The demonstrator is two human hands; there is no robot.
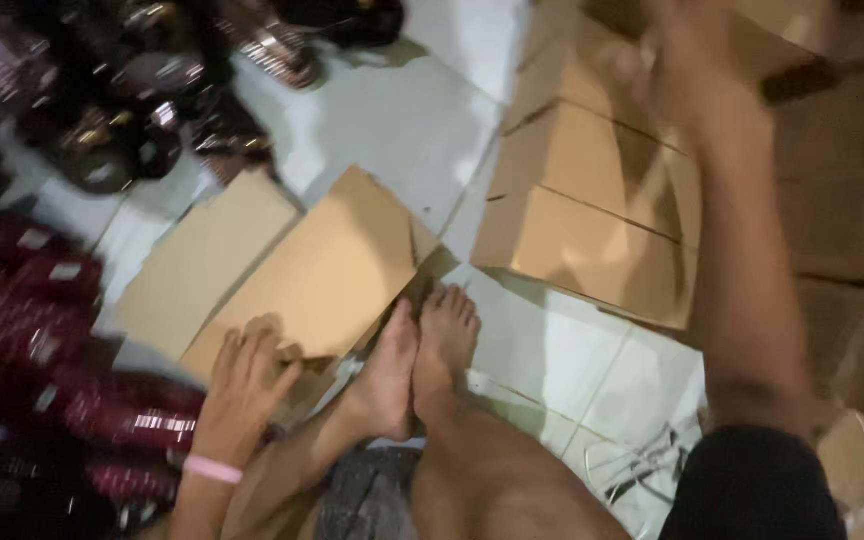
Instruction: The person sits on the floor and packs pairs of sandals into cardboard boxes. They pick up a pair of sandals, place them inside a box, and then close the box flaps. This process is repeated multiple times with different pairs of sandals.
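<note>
Cardboard [312, 275] lies flat on the floor [392, 130], long axis running away, under the spread left hand [247, 375]; right hand [687, 70] blurred, grip untellable.

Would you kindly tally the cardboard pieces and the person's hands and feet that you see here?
Flat cardboard sheets by the left hand: 2
Stacked folded cardboard under the right hand: 1 pile
Hands: 2
Bare feet: 2
Total: 7

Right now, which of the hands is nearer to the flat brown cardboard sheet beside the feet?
Left. The left hand rests on the flat brown cardboard sheet; the right hand is raised far away.
</note>
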